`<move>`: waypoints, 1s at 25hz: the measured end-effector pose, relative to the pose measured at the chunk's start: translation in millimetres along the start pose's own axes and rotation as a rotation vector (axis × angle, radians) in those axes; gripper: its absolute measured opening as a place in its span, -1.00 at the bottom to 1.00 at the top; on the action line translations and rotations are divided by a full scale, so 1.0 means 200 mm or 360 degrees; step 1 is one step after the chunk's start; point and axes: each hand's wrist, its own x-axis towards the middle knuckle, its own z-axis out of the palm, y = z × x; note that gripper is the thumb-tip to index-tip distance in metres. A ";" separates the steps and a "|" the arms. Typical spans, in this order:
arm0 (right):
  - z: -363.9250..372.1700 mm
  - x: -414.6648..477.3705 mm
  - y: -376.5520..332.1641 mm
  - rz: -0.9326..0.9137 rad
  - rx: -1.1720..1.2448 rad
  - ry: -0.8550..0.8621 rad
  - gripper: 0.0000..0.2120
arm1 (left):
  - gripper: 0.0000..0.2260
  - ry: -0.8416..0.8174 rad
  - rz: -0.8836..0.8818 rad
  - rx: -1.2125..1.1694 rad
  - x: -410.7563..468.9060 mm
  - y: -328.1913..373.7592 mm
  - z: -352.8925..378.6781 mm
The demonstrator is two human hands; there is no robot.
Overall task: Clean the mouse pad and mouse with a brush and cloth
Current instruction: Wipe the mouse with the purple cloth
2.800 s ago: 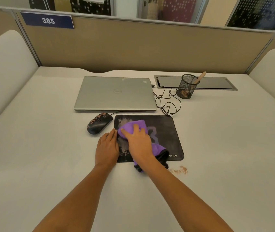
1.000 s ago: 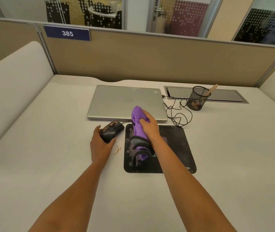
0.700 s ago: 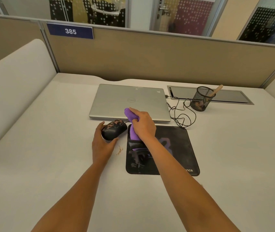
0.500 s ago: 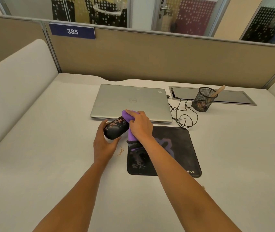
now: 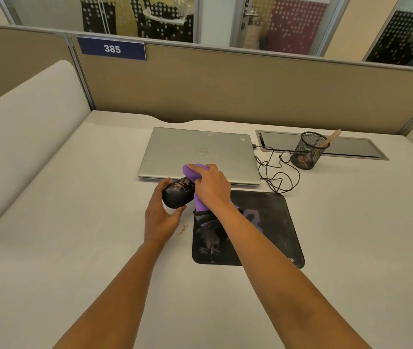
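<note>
Wiping the mouse: entry for the step in hand, with every position given from the mouse pad.

- Left hand: curled round the rear of the mouse, thumb on its far side and fingers on its near side. It holds the mouse lifted just off the pad's far-left corner.
- Right hand: closed on a bunched purple cloth and pressing it onto the mouse's front end. The cloth's tail hangs down over the left part of the pad. Whether it touches the pad cannot be told.
- Mouse: black with a pale pinkish pattern on its back, tilted with its nose under the cloth.
- Crumbs: a small brownish scatter on the desk, just beside the pad's left edge.
- Laptop: silver, lid closed, just beyond the pad's far edge.
- Cable: black and looped, beyond the pad's far-right corner. Its owner is not clear.
- Mesh cup: holds a wooden brush handle and stands well beyond the pad's far-right corner.

Handling note (judgement):
- The left hand should stay the steady anchor and turn the mouse so that each face meets the cloth in turn.
- Short, firm strokes with a clean fold should lift the film better than one long rub.
- Button seams probably want a fingertip pressed through the cloth.
- Gathering the hanging tail would stop it dragging the crumbs back onto the pad.
- The crumbs look like a job for the brush.
</note>
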 end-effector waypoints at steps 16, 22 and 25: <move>-0.01 -0.09 0.00 -0.0279 -0.0086 0.0001 -0.57 | -0.31 -0.0057 0.0042 -0.0023 0.03 0.02 0.01; -0.03 -0.09 -0.03 -0.0177 -0.0081 0.0060 -0.56 | -0.27 -0.0038 -0.0037 -0.0117 0.05 0.08 0.03; 0.01 -0.18 -0.04 -0.0410 -0.0138 0.0027 -0.53 | -0.26 -0.0028 -0.0095 -0.0153 0.04 0.08 -0.01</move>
